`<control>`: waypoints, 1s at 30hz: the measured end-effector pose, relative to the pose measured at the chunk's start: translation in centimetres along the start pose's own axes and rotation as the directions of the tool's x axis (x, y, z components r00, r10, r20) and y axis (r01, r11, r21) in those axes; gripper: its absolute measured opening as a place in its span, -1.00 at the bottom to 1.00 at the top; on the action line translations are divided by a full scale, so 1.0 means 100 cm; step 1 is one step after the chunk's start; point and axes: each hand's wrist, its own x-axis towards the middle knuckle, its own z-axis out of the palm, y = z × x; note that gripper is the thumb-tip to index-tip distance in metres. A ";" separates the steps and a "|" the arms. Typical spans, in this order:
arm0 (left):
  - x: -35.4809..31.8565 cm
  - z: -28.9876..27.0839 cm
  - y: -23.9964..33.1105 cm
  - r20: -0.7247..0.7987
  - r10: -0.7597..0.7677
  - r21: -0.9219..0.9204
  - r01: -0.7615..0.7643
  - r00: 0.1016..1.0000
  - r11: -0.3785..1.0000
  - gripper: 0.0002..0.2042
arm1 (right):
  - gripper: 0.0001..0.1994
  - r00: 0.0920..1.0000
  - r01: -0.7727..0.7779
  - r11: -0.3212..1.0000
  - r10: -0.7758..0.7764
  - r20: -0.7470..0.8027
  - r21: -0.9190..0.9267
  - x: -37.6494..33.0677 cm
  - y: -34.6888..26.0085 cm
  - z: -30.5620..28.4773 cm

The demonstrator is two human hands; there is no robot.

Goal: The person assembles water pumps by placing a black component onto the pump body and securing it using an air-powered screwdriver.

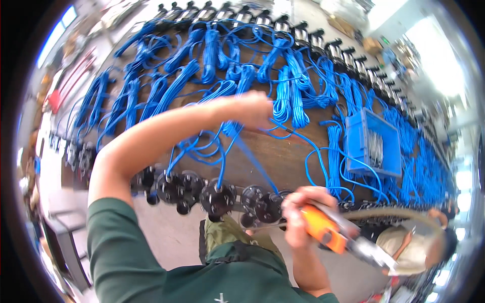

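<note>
Stretching across mid-frame, the left hand is closed on a blue cable, pulled taut down to a black fitting at the bench edge. Orange-handled pliers are gripped in the right hand, lower right. A blue bin is seen right of centre.

A workbench fills the middle of the frame, with cable bundles lying across its upper half and down its right side, and a row of cylindrical parts lined along its far edge at the top. An open bin sits on the bench at centre right among the cables, and round fittings run along the near edge at lower centre. The left hand is above the bench's middle on a cable, while the right hand sits at lower right, just below the fittings, holding a hand tool.
</note>
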 end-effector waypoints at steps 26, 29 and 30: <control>-0.036 0.340 0.286 0.288 -0.723 0.162 -0.776 0.628 -0.609 -0.84 | -0.60 0.977 -0.129 0.978 0.098 0.187 0.162 -0.075 0.019 -0.068; -0.036 0.343 0.284 0.308 -0.717 0.156 -0.776 0.626 -0.611 -0.83 | -0.60 0.975 -0.171 0.972 0.144 0.168 0.161 -0.074 0.020 -0.065; -0.036 0.343 0.283 0.308 -0.716 0.163 -0.777 0.626 -0.608 -0.83 | -0.61 0.976 -0.169 0.973 0.142 0.166 0.157 -0.074 0.021 -0.064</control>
